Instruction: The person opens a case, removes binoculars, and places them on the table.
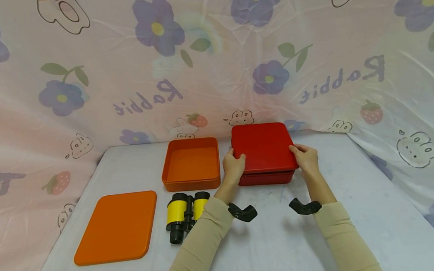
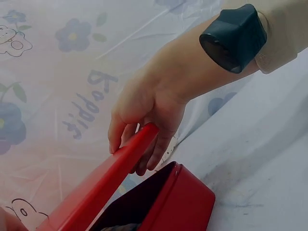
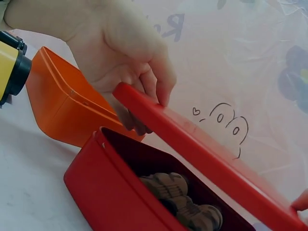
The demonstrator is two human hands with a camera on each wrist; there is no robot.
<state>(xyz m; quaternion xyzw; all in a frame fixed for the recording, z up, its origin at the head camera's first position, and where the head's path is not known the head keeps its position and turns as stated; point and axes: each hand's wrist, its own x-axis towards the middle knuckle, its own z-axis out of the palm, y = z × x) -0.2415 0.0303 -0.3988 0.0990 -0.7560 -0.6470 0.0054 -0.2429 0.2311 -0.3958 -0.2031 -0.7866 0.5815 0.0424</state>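
Observation:
Both hands hold the red lid [image 1: 263, 147] by its two sides, raised above the red box [image 1: 266, 178]. My left hand [image 1: 233, 165] grips the left edge, thumb on top, as the right wrist view also shows. On the right edge, my right hand [image 1: 306, 158] grips with its thumb on top and fingers underneath, seen in the left wrist view. A gap shows between lid [image 3: 207, 154] and box [image 3: 113, 180]. Inside lies a camouflage-patterned object [image 3: 185, 199] with rounded barrels, partly hidden by the box wall.
An uncovered orange box [image 1: 192, 186] stands left of the red one. Its orange lid [image 1: 116, 228] lies flat at the table's left. Yellow and black binoculars [image 1: 177, 210] rest between them, partly behind the left forearm. A patterned cloth [image 1: 213, 77] hangs behind the white table [image 1: 272, 248].

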